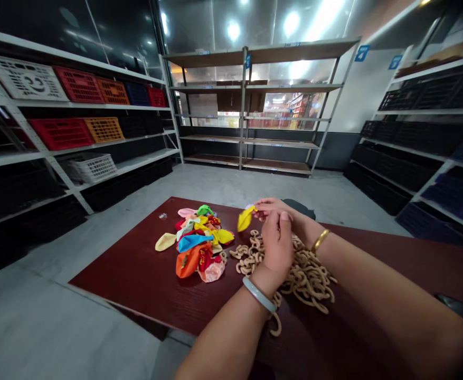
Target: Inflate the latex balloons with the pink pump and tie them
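Observation:
My right hand (271, 207), with a gold bangle at the wrist, pinches the narrow end of a limp yellow balloon (246, 219). A pale lilac bit shows behind its fingertips. My left hand (277, 243), wearing a pale bangle, is closed close in front of it, thumb up; whatever its fingers hold is hidden. Beneath both hands spreads a heap of tan curved pieces (306, 277), some hook-shaped. To the left lies a pile of limp, multicoloured balloons (195, 241), including blue, orange, pink, green and yellow ones, some printed.
The dark red table (136, 285) carries both piles. A small clear scrap (162, 216) lies near its far left edge. A dark object (459, 309) rests at the right. Shelves with crates (76, 84) stand left, more racks (421, 137) right, and a metal rack (241, 105) behind.

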The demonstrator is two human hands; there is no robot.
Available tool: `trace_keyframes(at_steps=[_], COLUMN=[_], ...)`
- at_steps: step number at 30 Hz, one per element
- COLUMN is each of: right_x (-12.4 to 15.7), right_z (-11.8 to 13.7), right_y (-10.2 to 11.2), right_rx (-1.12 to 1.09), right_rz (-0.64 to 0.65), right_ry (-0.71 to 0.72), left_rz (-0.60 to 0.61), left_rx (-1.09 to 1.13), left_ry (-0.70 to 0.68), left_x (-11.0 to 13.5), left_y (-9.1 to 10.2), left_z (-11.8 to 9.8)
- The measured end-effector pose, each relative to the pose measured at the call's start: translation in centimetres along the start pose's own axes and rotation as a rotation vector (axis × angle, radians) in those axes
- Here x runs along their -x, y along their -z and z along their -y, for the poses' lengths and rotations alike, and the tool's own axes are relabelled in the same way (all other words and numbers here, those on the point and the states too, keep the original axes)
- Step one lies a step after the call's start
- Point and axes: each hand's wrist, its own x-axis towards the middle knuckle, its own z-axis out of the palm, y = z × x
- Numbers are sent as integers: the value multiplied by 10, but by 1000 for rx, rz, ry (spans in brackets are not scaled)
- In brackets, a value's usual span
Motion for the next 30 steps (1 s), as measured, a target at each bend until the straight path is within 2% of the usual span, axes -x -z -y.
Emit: trace_keyframes(at_steps=[2, 5, 7, 11, 17, 20, 22, 24, 27, 30], right_x=[1, 16, 31, 62, 105, 122, 136, 155, 189, 216], right_z=[4, 5, 3, 0, -3, -9, -17, -30, -57, -85], right_y=[10, 26, 36, 48, 35, 38, 53, 77, 120, 151], right_rx=[56, 169, 267, 462, 927, 948, 972, 1066, 1258, 1363], right_rz=[7, -42, -105, -276, -442, -453, -458, -460, -467, -459], right_ry=[-10, 19, 72, 183, 431, 447, 423, 356, 126, -134], left_rz=[60, 148, 162, 136, 121, 121, 68, -46, -198, -181], left_rx=[128, 331, 439, 613, 880, 963, 1005, 1065, 1207, 1369], left_ry=[218, 558, 669, 652, 656, 674, 719, 763, 794, 836], left_x=[0, 1, 3, 8, 10, 8, 1, -10, -28, -39], left_y=[-7, -17, -20, -20, -24, -23, -17, -8, 7, 16], left_z=[12, 26, 29, 26, 20, 17, 15, 14, 13, 14])
